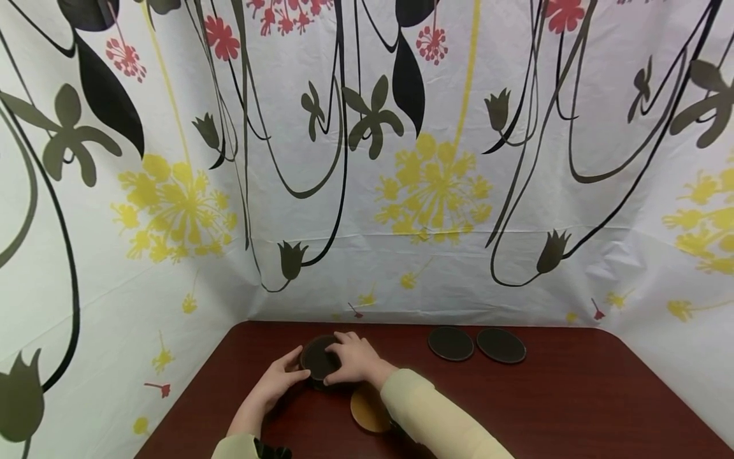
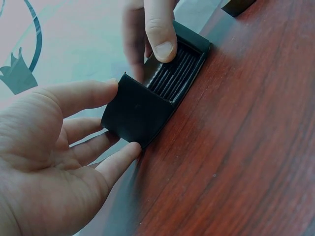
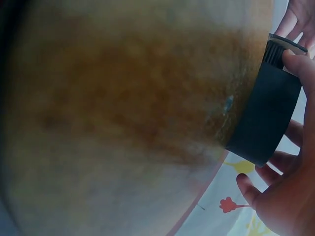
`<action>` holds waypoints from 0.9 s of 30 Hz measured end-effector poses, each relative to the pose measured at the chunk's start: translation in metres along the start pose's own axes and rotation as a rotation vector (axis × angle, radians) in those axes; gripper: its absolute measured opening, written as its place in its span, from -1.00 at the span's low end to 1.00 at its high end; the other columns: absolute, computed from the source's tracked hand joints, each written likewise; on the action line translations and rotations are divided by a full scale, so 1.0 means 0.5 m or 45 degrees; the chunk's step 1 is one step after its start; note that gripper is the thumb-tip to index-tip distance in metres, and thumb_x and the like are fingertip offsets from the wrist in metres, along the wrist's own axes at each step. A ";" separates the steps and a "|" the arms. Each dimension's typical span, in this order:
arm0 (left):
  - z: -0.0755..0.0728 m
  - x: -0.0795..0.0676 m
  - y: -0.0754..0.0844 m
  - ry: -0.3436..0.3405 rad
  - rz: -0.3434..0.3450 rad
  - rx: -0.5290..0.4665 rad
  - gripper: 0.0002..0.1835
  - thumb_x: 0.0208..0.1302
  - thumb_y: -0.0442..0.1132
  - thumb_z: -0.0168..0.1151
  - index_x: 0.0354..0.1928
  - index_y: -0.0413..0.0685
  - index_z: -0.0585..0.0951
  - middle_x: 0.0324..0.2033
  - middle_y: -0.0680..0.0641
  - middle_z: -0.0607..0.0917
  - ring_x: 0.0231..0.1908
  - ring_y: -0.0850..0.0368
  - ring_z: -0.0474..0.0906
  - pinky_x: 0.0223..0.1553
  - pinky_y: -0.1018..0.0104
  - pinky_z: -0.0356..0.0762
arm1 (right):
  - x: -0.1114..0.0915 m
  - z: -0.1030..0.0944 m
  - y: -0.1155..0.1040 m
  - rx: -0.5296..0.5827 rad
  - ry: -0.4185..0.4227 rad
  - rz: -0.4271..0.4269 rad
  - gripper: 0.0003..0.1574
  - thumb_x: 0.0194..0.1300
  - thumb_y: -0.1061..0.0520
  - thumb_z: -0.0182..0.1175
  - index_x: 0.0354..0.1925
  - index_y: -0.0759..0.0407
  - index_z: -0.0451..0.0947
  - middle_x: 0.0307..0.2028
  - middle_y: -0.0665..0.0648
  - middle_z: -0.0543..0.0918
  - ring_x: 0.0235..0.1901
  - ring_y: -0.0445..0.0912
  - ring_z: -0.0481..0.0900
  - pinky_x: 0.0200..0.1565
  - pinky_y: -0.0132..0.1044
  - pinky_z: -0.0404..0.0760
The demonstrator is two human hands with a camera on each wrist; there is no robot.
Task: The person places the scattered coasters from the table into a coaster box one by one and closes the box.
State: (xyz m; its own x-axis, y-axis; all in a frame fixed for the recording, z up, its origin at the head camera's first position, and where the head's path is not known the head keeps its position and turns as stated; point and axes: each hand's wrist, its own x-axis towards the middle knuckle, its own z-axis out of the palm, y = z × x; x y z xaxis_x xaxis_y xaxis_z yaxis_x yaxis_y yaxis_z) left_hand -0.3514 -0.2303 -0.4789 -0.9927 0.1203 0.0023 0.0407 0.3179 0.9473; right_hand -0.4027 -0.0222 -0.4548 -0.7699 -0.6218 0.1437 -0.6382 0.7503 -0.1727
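A round black coaster holder (image 1: 317,358) stands near the back left of the table, with a cutout in its side wall. Stacked dark coasters (image 2: 179,73) show as ridges through that cutout. My left hand (image 1: 278,382) grips the holder's outer wall from the left, thumb and fingers spread around it in the left wrist view. From above, my right hand (image 1: 357,358) spans the holder's top. Its thumb (image 2: 163,37) presses at the coasters in the cutout, while the other fingers lie on the far side, partly hidden by the holder.
Two flat dark round coasters (image 1: 451,343) (image 1: 501,345) lie side by side at the table's back edge. A round brown piece (image 1: 369,409) sits beside my right forearm, partly covered by the sleeve. Patterned white cloth (image 1: 367,274) hangs behind the red-brown table (image 1: 573,395).
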 end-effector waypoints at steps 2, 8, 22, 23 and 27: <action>0.002 0.001 0.000 0.005 0.000 0.007 -0.20 0.10 -0.10 0.23 0.33 -0.06 0.08 0.24 -0.29 0.15 0.18 -0.24 0.12 -0.02 0.04 0.35 | -0.003 0.000 0.002 -0.002 -0.011 0.002 -0.19 -0.13 -0.47 0.14 0.08 -0.21 0.41 0.27 0.07 0.13 0.22 0.00 0.10 0.09 0.09 0.20; 0.005 0.006 0.002 -0.018 -0.027 -0.012 -0.20 0.09 -0.10 0.24 0.33 -0.07 0.09 0.24 -0.31 0.15 0.18 -0.25 0.12 -0.02 0.04 0.36 | -0.011 -0.002 0.024 0.042 -0.008 -0.036 -0.14 -0.13 -0.57 0.02 0.09 -0.23 0.39 0.26 0.07 0.16 0.22 0.00 0.10 0.09 0.12 0.17; -0.002 0.010 0.004 -0.005 -0.057 -0.024 -0.18 0.04 -0.09 0.28 0.32 -0.06 0.12 0.24 -0.31 0.14 0.17 -0.28 0.12 -0.02 -0.01 0.34 | -0.076 -0.083 0.177 0.192 0.124 0.058 0.01 -0.20 -0.59 0.05 0.17 -0.14 0.33 0.23 0.14 0.22 0.20 0.07 0.15 0.07 0.25 0.08; -0.002 0.009 0.004 -0.005 -0.058 -0.023 -0.18 0.04 -0.08 0.28 0.32 -0.06 0.12 0.24 -0.31 0.15 0.17 -0.28 0.12 -0.02 -0.01 0.33 | -0.084 -0.088 0.191 0.189 0.136 0.076 0.01 -0.20 -0.59 0.06 0.17 -0.14 0.33 0.22 0.13 0.22 0.20 0.07 0.15 0.07 0.26 0.07; -0.001 0.006 0.003 -0.019 -0.068 -0.018 -0.17 0.03 -0.07 0.28 0.33 -0.05 0.12 0.25 -0.31 0.12 0.17 -0.29 0.11 -0.01 -0.02 0.32 | -0.118 -0.099 0.249 0.178 0.184 0.157 0.00 -0.19 -0.56 0.10 0.16 -0.10 0.35 0.22 0.14 0.23 0.19 0.10 0.16 0.05 0.26 0.07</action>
State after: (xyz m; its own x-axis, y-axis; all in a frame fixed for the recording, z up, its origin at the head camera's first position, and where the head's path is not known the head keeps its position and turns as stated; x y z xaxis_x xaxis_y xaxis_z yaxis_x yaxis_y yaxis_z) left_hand -0.3544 -0.2299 -0.4774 -0.9917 0.1175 -0.0527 -0.0136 0.3110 0.9503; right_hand -0.4367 0.1191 -0.4364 -0.8403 -0.4812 0.2496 -0.5410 0.7737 -0.3298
